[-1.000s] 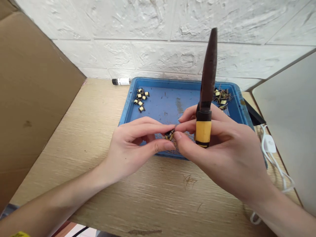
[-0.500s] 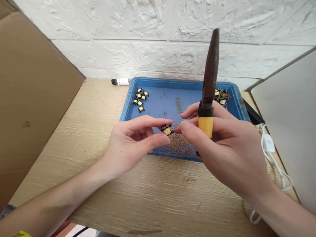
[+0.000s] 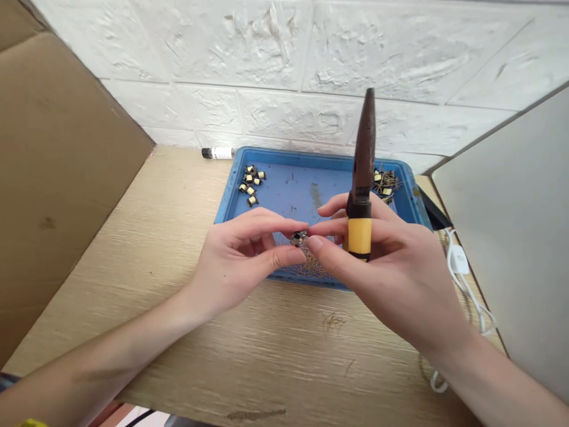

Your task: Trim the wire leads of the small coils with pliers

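Right fingers (image 3: 326, 254), gripping pliers (image 3: 364, 160), have returned to the blurred component (image 3: 298, 238) pinched in left fingers (image 3: 287, 257), partly hiding it.

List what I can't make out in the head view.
All in the head view:
Pliers: lower handles, hidden behind the right hand.
Small part in the left hand: pins, blurred and too small.
Right pile in the tray: too tangled to count.
White tube: lettering too small to read.
Yellow item: cut off by the bottom edge.
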Tool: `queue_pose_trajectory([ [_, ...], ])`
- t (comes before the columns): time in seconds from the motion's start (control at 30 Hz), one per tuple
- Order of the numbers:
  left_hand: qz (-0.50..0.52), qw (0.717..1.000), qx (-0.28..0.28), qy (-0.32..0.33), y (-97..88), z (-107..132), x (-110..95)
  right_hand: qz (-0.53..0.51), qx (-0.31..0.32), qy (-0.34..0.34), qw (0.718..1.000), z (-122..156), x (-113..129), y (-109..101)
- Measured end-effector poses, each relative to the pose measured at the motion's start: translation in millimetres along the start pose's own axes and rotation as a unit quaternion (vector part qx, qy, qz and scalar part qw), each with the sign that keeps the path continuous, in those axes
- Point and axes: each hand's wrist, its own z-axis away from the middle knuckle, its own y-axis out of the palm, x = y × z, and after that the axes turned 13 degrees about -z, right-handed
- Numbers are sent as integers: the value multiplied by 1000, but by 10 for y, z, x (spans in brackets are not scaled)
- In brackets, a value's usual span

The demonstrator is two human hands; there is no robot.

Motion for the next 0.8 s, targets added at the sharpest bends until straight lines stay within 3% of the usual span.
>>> queue_pose_trajectory([
  [0.4,-52,995,-25,87,9,62,28,-11,6,-68,998,26,-100,0],
  [0.67,4,999,17,-47,-14,-2,-32,13,1,-63,998,4,-65,2],
  [0.8,28,997,10,-76,-11,-23,-41,29,-15,-95,995,-1,-66,-9],
])
